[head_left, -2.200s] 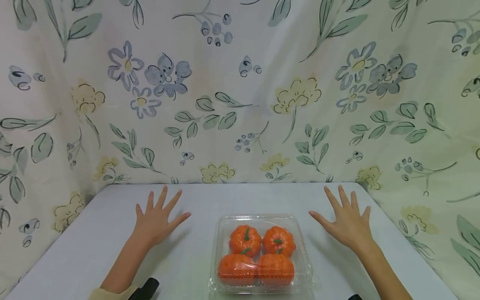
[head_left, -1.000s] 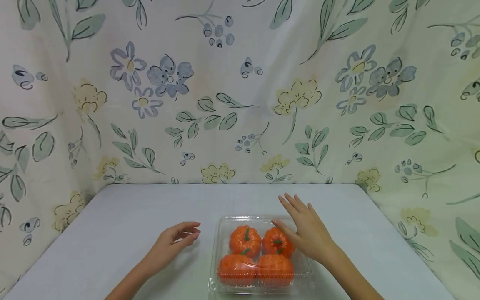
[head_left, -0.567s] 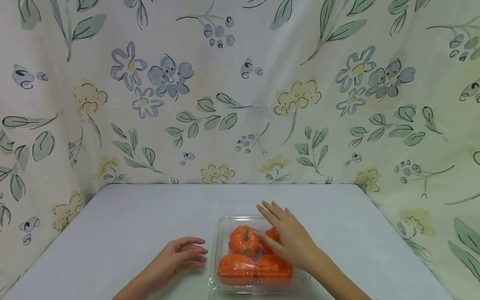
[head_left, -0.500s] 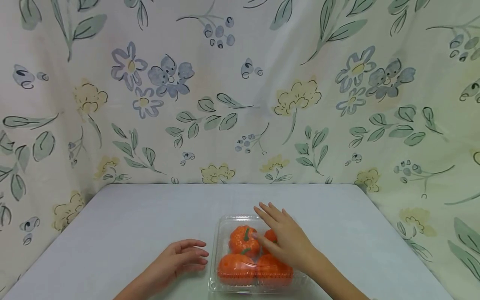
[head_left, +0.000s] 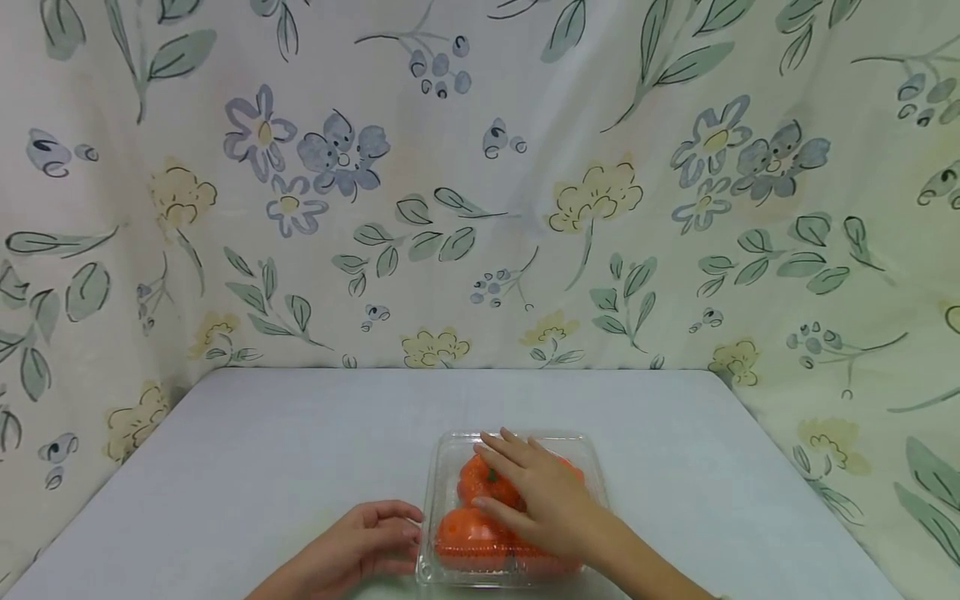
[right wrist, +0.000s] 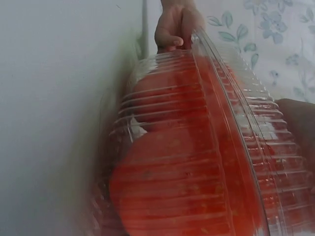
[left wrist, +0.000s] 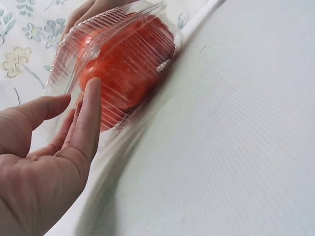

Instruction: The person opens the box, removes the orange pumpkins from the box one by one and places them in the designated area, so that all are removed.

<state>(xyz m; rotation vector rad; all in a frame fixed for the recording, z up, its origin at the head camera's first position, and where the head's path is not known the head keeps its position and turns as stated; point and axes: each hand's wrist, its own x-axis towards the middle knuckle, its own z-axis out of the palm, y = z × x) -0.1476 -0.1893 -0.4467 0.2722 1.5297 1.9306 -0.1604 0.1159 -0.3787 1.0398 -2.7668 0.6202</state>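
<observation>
A clear plastic clamshell box (head_left: 444, 467), its lid down, sits on the table and holds several small orange pumpkins (head_left: 468, 533) with green stems. My right hand (head_left: 543, 500) lies over the lid with its fingers straight, hiding the pumpkins on the right. At the box's left side is my left hand (head_left: 371, 537), fingers loosely bent and fingertips right at the wall. The left wrist view shows that hand's thumb and fingers (left wrist: 88, 115) spread apart beside the ribbed wall. In the right wrist view the lid seam (right wrist: 241, 123) runs down the box.
The white table (head_left: 285, 442) spreads out on both sides of the box and behind it. A curtain (head_left: 480, 208) printed with flowers and leaves hangs along the table's back edge and sides.
Both hands have come in from spread positions on either side. The right moved left and down over the lid; the left moved right to the box's side. The box has stayed in place.
</observation>
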